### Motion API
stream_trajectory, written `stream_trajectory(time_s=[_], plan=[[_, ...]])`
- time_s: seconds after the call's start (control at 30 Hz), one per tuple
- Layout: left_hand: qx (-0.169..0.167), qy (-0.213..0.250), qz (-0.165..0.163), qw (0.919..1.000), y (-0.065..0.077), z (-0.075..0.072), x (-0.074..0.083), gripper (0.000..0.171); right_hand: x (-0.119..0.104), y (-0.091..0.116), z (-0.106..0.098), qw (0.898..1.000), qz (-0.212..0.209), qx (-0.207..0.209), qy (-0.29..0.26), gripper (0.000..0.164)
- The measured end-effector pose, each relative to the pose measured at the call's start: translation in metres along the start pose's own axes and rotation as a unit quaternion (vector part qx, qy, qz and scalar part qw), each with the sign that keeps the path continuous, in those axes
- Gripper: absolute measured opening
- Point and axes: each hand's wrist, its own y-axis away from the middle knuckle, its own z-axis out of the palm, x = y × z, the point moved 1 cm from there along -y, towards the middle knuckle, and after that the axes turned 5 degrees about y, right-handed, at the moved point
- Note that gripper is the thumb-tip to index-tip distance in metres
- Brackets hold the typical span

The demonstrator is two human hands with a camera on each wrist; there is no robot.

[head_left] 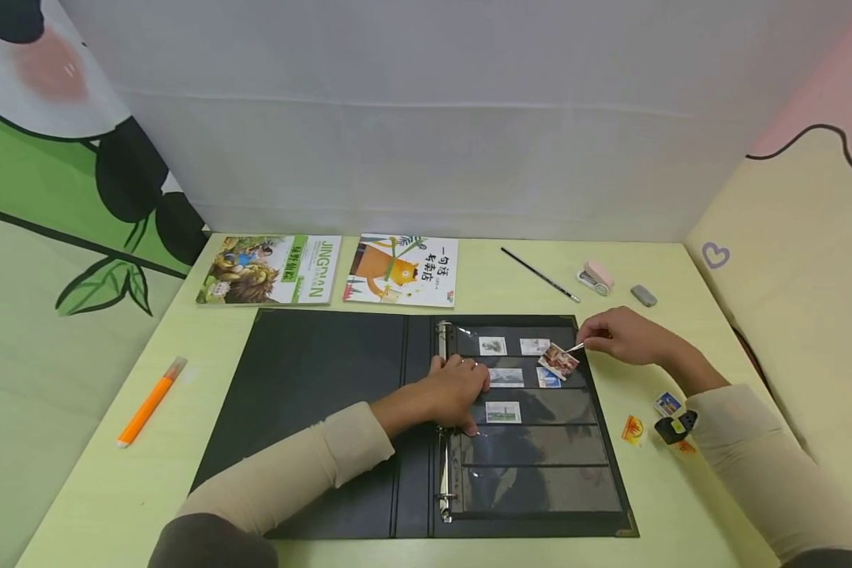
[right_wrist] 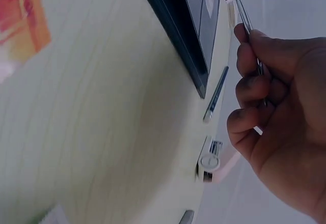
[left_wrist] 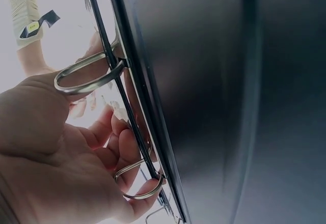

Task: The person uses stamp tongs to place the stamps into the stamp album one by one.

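A black ring binder lies spread on the table, with a stamp page of clear-fronted strips on its right side. Several stamps, among them a green one and a blue one, sit in the upper strips. My left hand rests on the page's inner edge beside the metal rings, fingers loosely bent. Between thumb and fingers, my right hand pinches tweezers. Their tips hold a reddish-brown stamp, tilted over the page's upper right and partly covering the blue stamp.
Loose stamps, including an orange one, lie right of the binder near my right forearm. Behind are two booklets, a pencil, a pink stapler and a grey eraser. An orange craft knife or marker lies left.
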Motion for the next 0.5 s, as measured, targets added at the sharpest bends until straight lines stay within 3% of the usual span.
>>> stream_trajectory(time_s=[0.2,0.5], plan=[[0.004,0.005,0.007,1.0,0.001,0.0,0.003,0.062,-0.018,-0.019,0.013,0.997,-0.027,-0.064,0.032,0.011],[0.006,0.003,0.003,1.0,0.002,-0.001,0.001,0.062,-0.036,-0.02,0.017,0.99,-0.05,-0.125,0.034,0.014]])
